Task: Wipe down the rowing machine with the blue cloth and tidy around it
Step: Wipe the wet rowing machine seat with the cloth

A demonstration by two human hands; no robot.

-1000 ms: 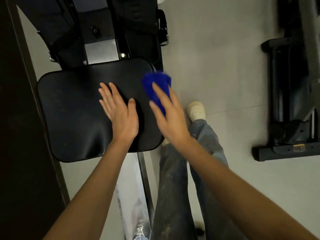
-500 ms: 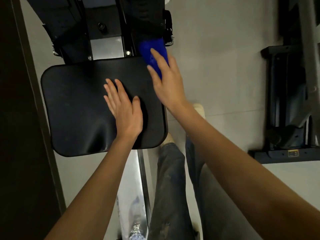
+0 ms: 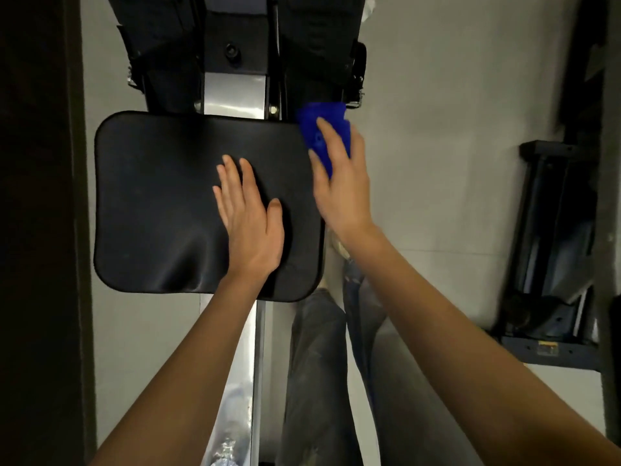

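Left hand (image 3: 248,223): released, flat, palm down on the seat; fingers straight and close together, pointing away from the person; thumb out to the right.
Right hand (image 3: 342,186): grasping the blue cloth, which shows between thumb and forefinger and beyond the fingertips; slightly blurred.
Blue cloth (image 3: 319,129): vivid blue, soft and bunched; at the seat's far right corner, just beside the edge; whether it touches the seat cannot be told.
Seat (image 3: 158,203): black, smooth, faintly glossy pad; a broad rectangle with rounded corners; a shallow moulded dip in the near edge; its long side lies left to right, across the rail.
Rail (image 3: 232,92): pale brushed metal, flat and narrow; the machine's long axis, running straight away from the person, under the seat, to the far end.
Footrests (image 3: 161,38): black, ribbed, angled plates either side of the rail beyond the seat; a strap with a metal buckle (image 3: 357,97) hangs on the right one, just past the cloth.
Legs (image 3: 316,364): worn blue-grey denim, right of the rail; a pale shoe (image 3: 336,245) partly hidden beneath the right wrist.
Floor (image 3: 437,129): matt grey, smooth.
Other machine (image 3: 554,247): dark metal frame at the right, well apart.
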